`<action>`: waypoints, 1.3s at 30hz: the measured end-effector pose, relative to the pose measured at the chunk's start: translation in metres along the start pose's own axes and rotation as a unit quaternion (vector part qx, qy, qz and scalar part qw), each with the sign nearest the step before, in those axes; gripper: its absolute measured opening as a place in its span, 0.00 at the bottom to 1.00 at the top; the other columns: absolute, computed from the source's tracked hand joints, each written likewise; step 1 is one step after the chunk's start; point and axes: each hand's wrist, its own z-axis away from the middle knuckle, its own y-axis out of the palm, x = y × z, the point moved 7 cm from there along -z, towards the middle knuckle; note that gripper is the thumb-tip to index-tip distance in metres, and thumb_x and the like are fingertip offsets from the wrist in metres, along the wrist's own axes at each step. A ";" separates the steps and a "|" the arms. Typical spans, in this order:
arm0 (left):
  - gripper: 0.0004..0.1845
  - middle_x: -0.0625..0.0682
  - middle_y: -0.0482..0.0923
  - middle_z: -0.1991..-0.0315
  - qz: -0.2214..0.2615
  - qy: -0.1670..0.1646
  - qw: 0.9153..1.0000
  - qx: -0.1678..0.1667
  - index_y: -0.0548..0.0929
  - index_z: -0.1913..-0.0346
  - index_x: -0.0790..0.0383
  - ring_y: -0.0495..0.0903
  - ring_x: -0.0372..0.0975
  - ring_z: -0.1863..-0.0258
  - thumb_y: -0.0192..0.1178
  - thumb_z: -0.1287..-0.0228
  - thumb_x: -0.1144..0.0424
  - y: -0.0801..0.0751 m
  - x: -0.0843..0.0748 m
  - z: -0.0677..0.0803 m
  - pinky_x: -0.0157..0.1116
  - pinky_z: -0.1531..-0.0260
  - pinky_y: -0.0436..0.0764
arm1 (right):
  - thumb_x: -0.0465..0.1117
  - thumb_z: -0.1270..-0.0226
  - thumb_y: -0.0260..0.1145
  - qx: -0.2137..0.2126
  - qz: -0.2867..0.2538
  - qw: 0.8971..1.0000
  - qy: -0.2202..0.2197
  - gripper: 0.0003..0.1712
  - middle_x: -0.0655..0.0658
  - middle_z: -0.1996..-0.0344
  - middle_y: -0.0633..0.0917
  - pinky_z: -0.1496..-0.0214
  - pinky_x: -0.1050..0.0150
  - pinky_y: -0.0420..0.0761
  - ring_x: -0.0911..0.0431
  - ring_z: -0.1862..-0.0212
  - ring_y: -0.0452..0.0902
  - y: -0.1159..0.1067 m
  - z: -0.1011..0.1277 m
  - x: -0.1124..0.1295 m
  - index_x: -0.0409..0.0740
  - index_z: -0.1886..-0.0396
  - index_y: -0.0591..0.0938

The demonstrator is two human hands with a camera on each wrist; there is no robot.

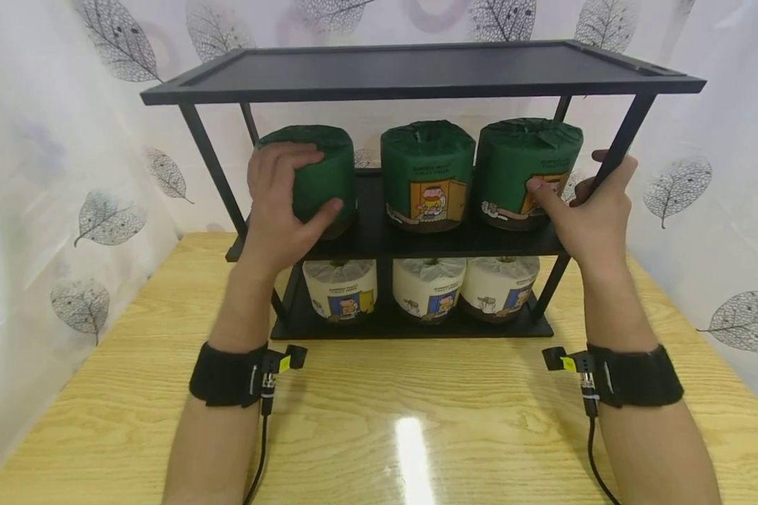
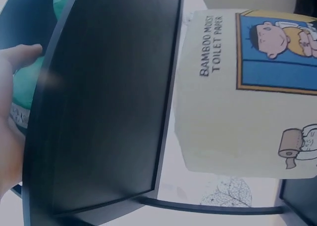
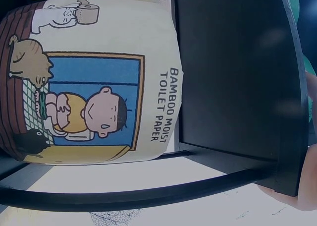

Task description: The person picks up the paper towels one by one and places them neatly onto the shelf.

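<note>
Three green-wrapped toilet rolls stand upright on the middle tier of a black rack (image 1: 410, 66). My left hand (image 1: 276, 207) grips the left green toilet roll (image 1: 318, 186), fingers over its top left and thumb across its front. The centre green toilet roll (image 1: 427, 172) is untouched. At the right post, my right hand (image 1: 590, 217) holds the right green toilet roll (image 1: 521, 168), its thumb on the printed front and its fingers round the right side, partly hidden by the post. The left wrist view shows part of the left hand (image 2: 12, 117) beyond the tier.
Cream toilet rolls (image 1: 429, 291) stand on the bottom tier, one large in the left wrist view (image 2: 223, 122). Rack posts (image 1: 211, 168) rise beside both hands. A wooden table (image 1: 480, 407) lies below, and a leaf-print curtain (image 1: 110, 217) hangs behind. Cables (image 1: 262, 449) run from the wrist cameras.
</note>
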 end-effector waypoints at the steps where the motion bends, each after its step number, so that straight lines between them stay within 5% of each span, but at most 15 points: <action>1: 0.28 0.62 0.72 0.40 0.007 -0.005 1.000 0.010 0.75 0.43 0.64 0.67 0.52 0.36 0.65 0.43 0.52 0.000 0.001 0.000 0.46 0.27 0.51 | 0.62 0.44 0.72 -0.001 0.001 1.000 0.000 0.42 0.51 0.74 0.64 0.69 0.62 0.59 0.58 0.73 0.59 0.000 0.000 0.000 0.59 0.36 0.61; 6: 0.30 0.58 0.72 0.36 -0.010 -0.039 0.998 0.041 0.75 0.40 0.62 0.64 0.50 0.32 0.63 0.41 0.48 -0.002 0.000 0.001 0.51 0.26 0.42 | 0.63 0.44 0.72 0.001 0.001 1.000 -0.004 0.43 0.51 0.75 0.64 0.69 0.62 0.60 0.58 0.73 0.59 -0.001 0.000 -0.001 0.59 0.36 0.61; 14: 0.30 0.57 0.73 0.34 -0.131 0.006 0.990 -0.043 0.74 0.35 0.61 0.66 0.51 0.30 0.63 0.38 0.54 0.004 -0.049 -0.004 0.58 0.26 0.39 | 0.63 0.45 0.72 -0.003 0.001 1.000 0.001 0.42 0.51 0.74 0.64 0.69 0.62 0.60 0.58 0.74 0.59 -0.003 0.001 -0.003 0.60 0.37 0.61; 18: 0.33 0.57 0.66 0.28 -0.183 -0.003 0.983 -0.022 0.67 0.29 0.61 0.60 0.50 0.26 0.62 0.36 0.55 0.014 -0.065 -0.002 0.62 0.27 0.39 | 0.63 0.44 0.72 -0.003 0.000 1.000 -0.003 0.42 0.51 0.74 0.64 0.69 0.62 0.60 0.58 0.74 0.59 -0.003 0.001 -0.002 0.59 0.36 0.61; 24: 0.41 0.57 0.58 0.23 -0.285 -0.048 0.956 0.044 0.58 0.23 0.62 0.51 0.52 0.22 0.62 0.36 0.55 0.032 -0.054 0.007 0.65 0.30 0.43 | 0.63 0.44 0.72 -0.001 -0.001 1.000 -0.003 0.42 0.51 0.75 0.64 0.69 0.62 0.60 0.58 0.74 0.59 -0.001 0.000 -0.001 0.59 0.36 0.61; 29: 0.41 0.57 0.63 0.27 -0.343 -0.044 0.936 0.064 0.58 0.23 0.62 0.56 0.53 0.26 0.60 0.35 0.53 0.036 -0.049 0.009 0.60 0.36 0.54 | 0.62 0.45 0.72 -0.003 0.001 1.000 -0.010 0.42 0.51 0.75 0.64 0.69 0.63 0.60 0.59 0.74 0.59 -0.001 -0.002 0.000 0.60 0.36 0.61; 39: 0.38 0.57 0.65 0.29 -0.315 -0.050 0.945 0.078 0.62 0.25 0.60 0.58 0.52 0.28 0.61 0.35 0.53 0.032 -0.048 0.007 0.58 0.38 0.57 | 0.62 0.44 0.72 0.001 0.003 1.000 -0.004 0.42 0.51 0.74 0.65 0.69 0.62 0.60 0.59 0.73 0.59 -0.001 0.000 0.001 0.58 0.36 0.61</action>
